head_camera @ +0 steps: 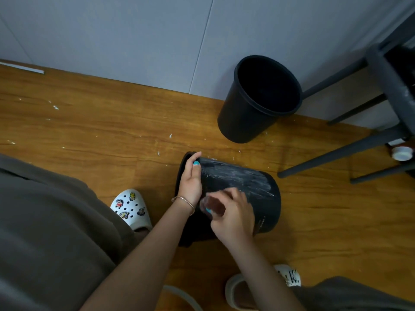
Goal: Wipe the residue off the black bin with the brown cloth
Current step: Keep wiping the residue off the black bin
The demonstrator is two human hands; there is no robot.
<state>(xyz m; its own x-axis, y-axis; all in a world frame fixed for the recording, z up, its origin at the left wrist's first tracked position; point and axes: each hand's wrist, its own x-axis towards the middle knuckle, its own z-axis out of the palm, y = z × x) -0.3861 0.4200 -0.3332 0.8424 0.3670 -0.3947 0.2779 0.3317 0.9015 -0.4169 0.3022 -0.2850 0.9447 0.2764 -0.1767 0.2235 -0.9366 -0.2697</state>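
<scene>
Black bin [244,185] lay on its side on the wood floor [101,126], white smears across its wall. Our left hand [190,182] gripped its rim; our right hand [233,214] clutched the brown cloth [214,205] against it. Second bin [253,104] stood upright nearby, inside too dark to tell.

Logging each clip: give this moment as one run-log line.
stage: wiping | black bin: on its side, white residue remains | left hand: grips rim | right hand: presses brown cloth on bin

Left hand [190,182] grips the black bin [247,182] rim; right hand [233,217] holds the brown cloth [214,204], fingers [235,194] curled.
</scene>
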